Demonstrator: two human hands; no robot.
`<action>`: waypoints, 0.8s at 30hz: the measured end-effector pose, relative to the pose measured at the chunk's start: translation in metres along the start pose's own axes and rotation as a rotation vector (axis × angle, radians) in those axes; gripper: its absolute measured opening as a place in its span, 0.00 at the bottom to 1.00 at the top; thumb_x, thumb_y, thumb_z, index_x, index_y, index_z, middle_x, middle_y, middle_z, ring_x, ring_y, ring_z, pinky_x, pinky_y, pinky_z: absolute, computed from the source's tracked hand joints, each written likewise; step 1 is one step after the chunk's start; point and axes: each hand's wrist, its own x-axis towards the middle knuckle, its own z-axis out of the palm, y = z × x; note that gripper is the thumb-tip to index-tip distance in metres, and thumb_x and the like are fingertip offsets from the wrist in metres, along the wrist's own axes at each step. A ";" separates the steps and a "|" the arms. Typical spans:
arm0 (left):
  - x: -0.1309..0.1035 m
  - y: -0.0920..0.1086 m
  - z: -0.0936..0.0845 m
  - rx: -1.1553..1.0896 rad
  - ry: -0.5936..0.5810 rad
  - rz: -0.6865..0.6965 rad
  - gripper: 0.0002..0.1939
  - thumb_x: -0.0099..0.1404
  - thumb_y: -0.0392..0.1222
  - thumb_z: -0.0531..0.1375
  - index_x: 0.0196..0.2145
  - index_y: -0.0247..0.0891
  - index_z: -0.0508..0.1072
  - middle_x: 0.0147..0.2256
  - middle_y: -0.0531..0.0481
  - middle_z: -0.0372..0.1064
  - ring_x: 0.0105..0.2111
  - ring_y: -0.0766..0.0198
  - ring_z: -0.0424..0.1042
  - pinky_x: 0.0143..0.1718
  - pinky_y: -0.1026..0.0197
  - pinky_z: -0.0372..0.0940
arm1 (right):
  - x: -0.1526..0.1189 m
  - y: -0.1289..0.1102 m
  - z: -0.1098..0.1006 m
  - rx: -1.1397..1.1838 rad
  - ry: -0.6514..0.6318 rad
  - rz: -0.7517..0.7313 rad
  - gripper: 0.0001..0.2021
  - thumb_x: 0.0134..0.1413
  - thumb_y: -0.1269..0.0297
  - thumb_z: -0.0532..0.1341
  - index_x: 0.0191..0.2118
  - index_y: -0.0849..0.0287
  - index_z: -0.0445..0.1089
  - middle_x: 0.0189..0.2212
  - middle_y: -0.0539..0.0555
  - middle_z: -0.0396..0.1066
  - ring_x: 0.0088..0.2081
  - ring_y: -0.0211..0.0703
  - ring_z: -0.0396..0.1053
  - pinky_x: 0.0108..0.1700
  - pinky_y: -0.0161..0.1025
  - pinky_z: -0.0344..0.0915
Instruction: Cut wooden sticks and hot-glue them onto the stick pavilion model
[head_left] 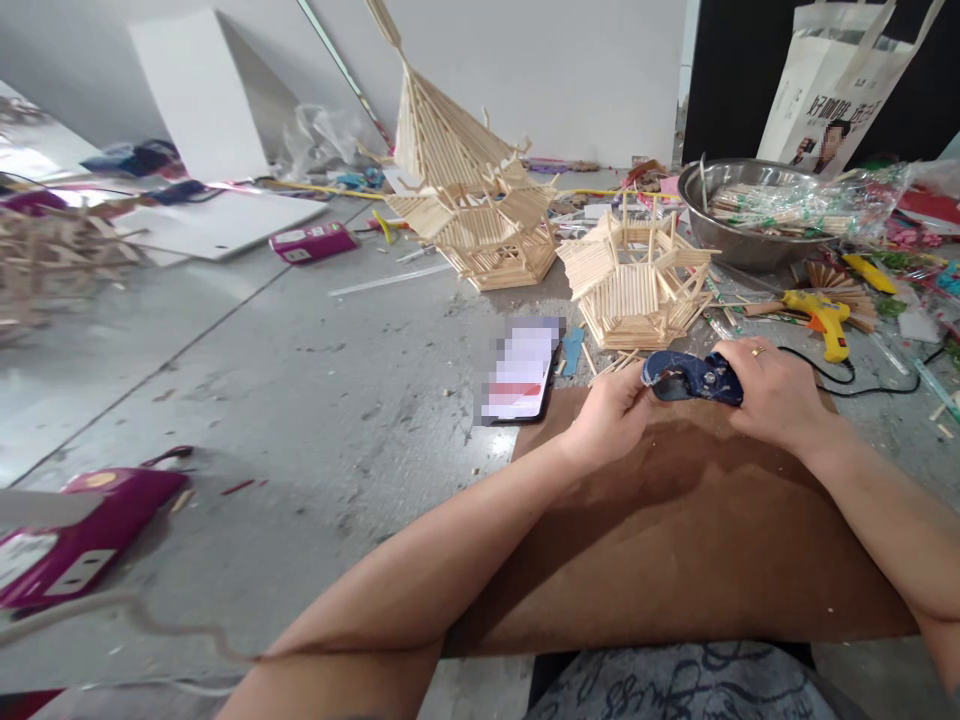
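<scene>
My right hand [772, 390] is wrapped round the handles of a dark blue hand cutter [709, 378], a plier-like tool with a curved jaw and a pivot screw. The jaw end points left toward my left hand [611, 410], whose fingers are closed right beside it. Whatever those fingers pinch, if anything, is hidden. Both hands are above a brown board [675, 540]. Just beyond them stands a small roofed model made of thin wooden sticks [630, 290], with a few loose sticks [619, 362] at its base.
A taller stick pagoda [480, 225] stands farther back. A phone [521, 370] lies left of the board. At right are a yellow glue gun [825, 320] with its cord and a steel bowl [750, 235] of wrapped sticks. Purple power strips [97, 520] lie at left.
</scene>
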 end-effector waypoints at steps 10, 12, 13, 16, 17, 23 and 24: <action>-0.002 -0.003 0.001 -0.005 -0.013 -0.013 0.08 0.59 0.34 0.49 0.23 0.36 0.64 0.22 0.53 0.66 0.24 0.70 0.66 0.27 0.67 0.61 | -0.002 -0.002 0.003 -0.004 -0.025 0.038 0.16 0.51 0.56 0.51 0.40 0.63 0.64 0.31 0.59 0.70 0.34 0.47 0.67 0.31 0.38 0.56; -0.002 -0.003 0.001 -0.006 -0.013 -0.026 0.09 0.60 0.35 0.49 0.23 0.36 0.64 0.22 0.52 0.66 0.25 0.69 0.66 0.28 0.67 0.61 | -0.002 -0.002 0.004 0.000 -0.032 0.043 0.16 0.51 0.56 0.51 0.40 0.63 0.64 0.31 0.59 0.71 0.33 0.47 0.67 0.30 0.38 0.56; -0.003 -0.003 0.002 -0.006 -0.013 -0.031 0.09 0.60 0.36 0.49 0.23 0.36 0.64 0.22 0.52 0.66 0.25 0.69 0.66 0.28 0.67 0.61 | -0.003 -0.002 0.005 0.004 -0.039 0.045 0.16 0.50 0.56 0.52 0.40 0.63 0.64 0.31 0.59 0.71 0.33 0.46 0.67 0.30 0.37 0.55; -0.003 -0.003 0.002 -0.003 -0.020 -0.048 0.11 0.61 0.38 0.49 0.23 0.36 0.64 0.22 0.52 0.67 0.24 0.69 0.66 0.28 0.66 0.61 | -0.004 -0.003 0.007 0.014 -0.070 0.066 0.16 0.50 0.55 0.53 0.40 0.62 0.64 0.30 0.58 0.71 0.33 0.47 0.67 0.29 0.37 0.55; -0.002 -0.003 0.002 -0.001 -0.024 -0.054 0.11 0.62 0.39 0.49 0.23 0.36 0.64 0.22 0.52 0.66 0.24 0.69 0.66 0.28 0.66 0.60 | -0.004 -0.004 0.008 0.014 -0.083 0.080 0.16 0.49 0.55 0.53 0.39 0.62 0.64 0.29 0.57 0.71 0.32 0.47 0.68 0.29 0.37 0.54; 0.001 0.000 0.001 -0.089 -0.059 -0.167 0.14 0.62 0.44 0.50 0.23 0.35 0.66 0.20 0.52 0.65 0.22 0.71 0.63 0.26 0.67 0.60 | -0.003 -0.001 0.009 -0.028 -0.093 0.217 0.14 0.46 0.57 0.54 0.38 0.60 0.64 0.25 0.56 0.70 0.29 0.47 0.68 0.27 0.37 0.53; 0.002 0.001 0.000 -0.122 -0.046 -0.202 0.14 0.62 0.45 0.51 0.23 0.35 0.67 0.21 0.52 0.66 0.21 0.71 0.63 0.25 0.67 0.60 | -0.002 0.003 0.010 -0.042 -0.082 0.253 0.15 0.46 0.58 0.55 0.39 0.60 0.63 0.26 0.56 0.71 0.29 0.48 0.68 0.27 0.37 0.53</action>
